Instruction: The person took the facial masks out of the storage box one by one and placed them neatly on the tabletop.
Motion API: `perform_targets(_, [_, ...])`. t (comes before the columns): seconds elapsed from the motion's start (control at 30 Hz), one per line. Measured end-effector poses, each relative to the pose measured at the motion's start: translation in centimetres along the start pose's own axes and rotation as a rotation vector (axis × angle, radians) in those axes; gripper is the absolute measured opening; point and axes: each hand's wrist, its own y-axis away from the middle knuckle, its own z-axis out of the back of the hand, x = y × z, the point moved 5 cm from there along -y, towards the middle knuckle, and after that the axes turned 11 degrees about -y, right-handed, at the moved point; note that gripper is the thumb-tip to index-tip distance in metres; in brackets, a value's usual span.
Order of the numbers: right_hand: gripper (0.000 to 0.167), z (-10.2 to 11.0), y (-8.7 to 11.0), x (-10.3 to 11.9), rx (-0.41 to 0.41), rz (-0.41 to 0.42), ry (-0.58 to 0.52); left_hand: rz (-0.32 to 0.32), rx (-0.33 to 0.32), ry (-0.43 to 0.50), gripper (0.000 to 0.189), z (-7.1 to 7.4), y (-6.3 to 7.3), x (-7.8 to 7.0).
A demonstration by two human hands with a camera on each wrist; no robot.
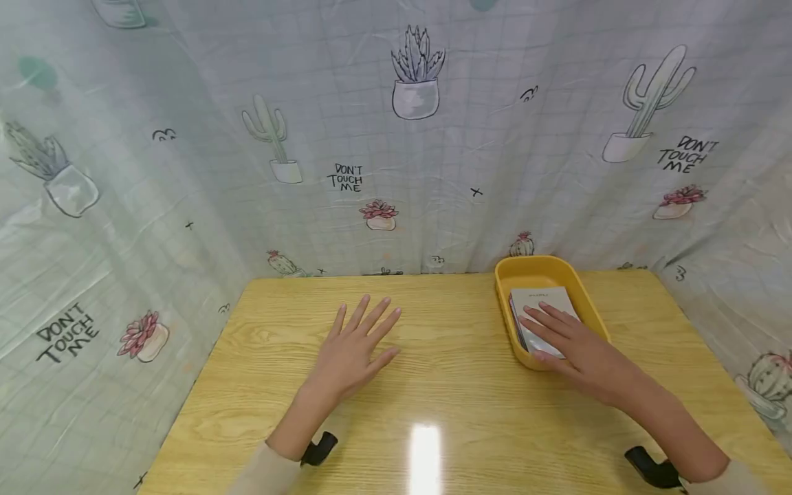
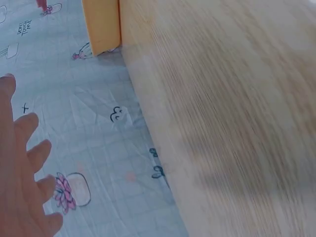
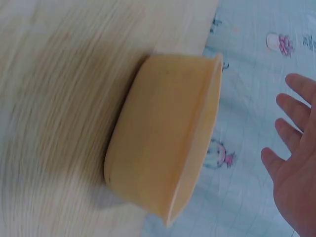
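My left hand (image 1: 351, 357) hovers above the left half of the wooden table, fingers spread and holding nothing. In the left wrist view that hand (image 2: 24, 168) shows at the left edge, its fingers apart. My right hand (image 1: 581, 354) is over the yellow bin (image 1: 504, 302), fingers extended. A white-covered booklet (image 1: 537, 297) lies inside the bin, partly hidden by that hand, with darker edges of other flat items under it. In the right wrist view the right hand (image 3: 298, 138) is raised beside the bin's rim, apart from the bin wall (image 3: 153, 123).
The wooden table (image 1: 433, 330) reaches back to a pale curtain (image 1: 346, 89) printed with cacti, which also hangs along both sides. The bin stands at the table's back right. A black curved piece (image 1: 320, 448) sits by the left wrist, another black piece (image 1: 652, 469) by the right.
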Motion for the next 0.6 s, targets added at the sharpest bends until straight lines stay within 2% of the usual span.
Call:
perform_targets(0.23, [0.059, 1.8, 0.8, -2.0, -0.015, 0.019, -0.021, -0.05, -0.02, 0.026, 0.066, -0.1, -2.2, -1.7])
perform_targets(0.47, [0.055, 3.8, 1.7, -4.8, -0.019, -0.051, -0.112, -0.069, 0.003, 0.051, 0.066, -0.3, -4.4, -3.7])
perform_targets(0.6, [0.054, 4.7, 2.2, -6.5, -0.027, -0.083, -0.15, -0.088, -0.012, 0.08, 0.066, -0.1, -5.8, -5.1])
